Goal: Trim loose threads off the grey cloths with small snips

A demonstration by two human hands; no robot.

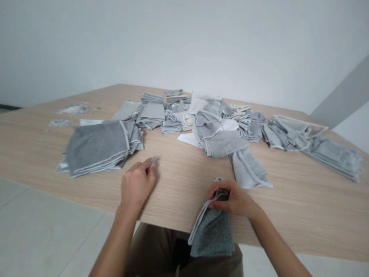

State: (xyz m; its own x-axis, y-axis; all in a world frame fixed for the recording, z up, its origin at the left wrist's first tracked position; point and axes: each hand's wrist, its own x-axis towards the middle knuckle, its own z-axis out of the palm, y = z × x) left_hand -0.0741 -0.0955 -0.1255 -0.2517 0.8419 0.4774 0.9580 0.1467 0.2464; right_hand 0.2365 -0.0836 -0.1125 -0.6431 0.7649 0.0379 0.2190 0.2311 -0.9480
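Observation:
My right hand (pixel 235 198) pinches a dark grey cloth piece (pixel 213 234) with a pale edge, near its top. The cloth hangs folded over the table's front edge, above my lap. My left hand (pixel 137 182) is closed above the tabletop, around a small tool with a grey tip (pixel 153 159). The fingers cover most of it, so its kind is hidden. Just beyond the left hand lies a stack of grey cloth pieces (pixel 98 146) with pale edges. A loose grey cloth (pixel 249 169) lies flat beyond my right hand.
A heap of crumpled grey and white cloths (pixel 216 127) covers the middle of the wooden table (pixel 178 169). Folded stacks (pixel 152 111) stand to its left, and more cloths (pixel 334 154) lie at the right. Pale thread scraps (pixel 75 109) sit at the far left. Behind is a wall.

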